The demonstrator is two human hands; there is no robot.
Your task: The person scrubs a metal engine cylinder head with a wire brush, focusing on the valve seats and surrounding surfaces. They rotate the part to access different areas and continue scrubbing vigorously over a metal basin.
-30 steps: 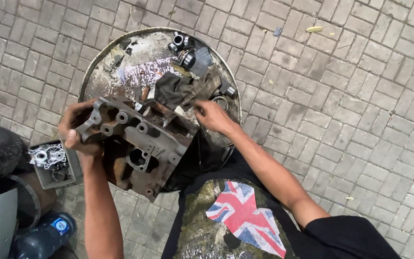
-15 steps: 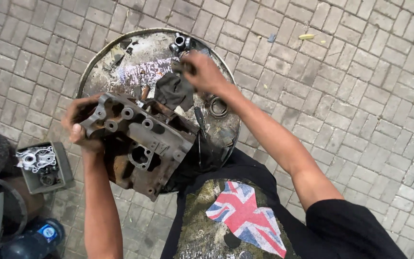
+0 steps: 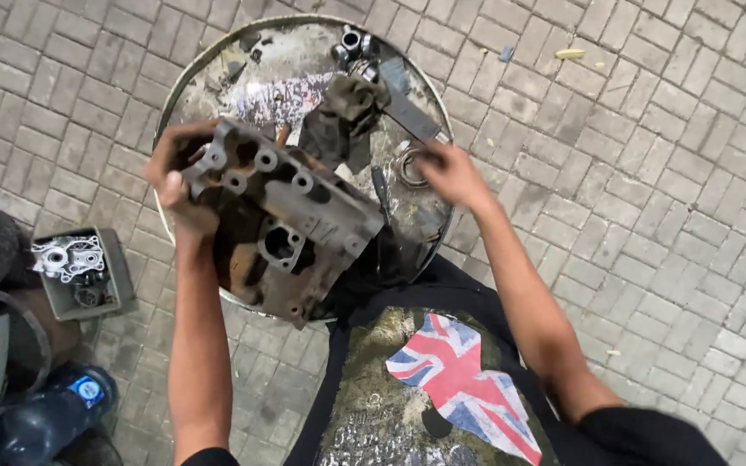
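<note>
Meanwhile left hand (image 3: 176,177) grips engine block (image 3: 291,220).

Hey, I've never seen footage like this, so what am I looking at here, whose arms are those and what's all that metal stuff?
This is a single picture from a camera worn on a person's head, looking straight down, so the two bare arms are the wearer's own. There is no machine at work.

The left hand grips a big rusty, greasy engine casting with round holes, held up over a round metal tray on brick paving. The right hand reaches into the tray, by a metal ring among oily parts: a dirty rag, a flat metal bar and some small sockets.

At left sit a small box holding a silver engine part and a dark plastic bottle. Whether the right hand actually grips anything is unclear.
</note>
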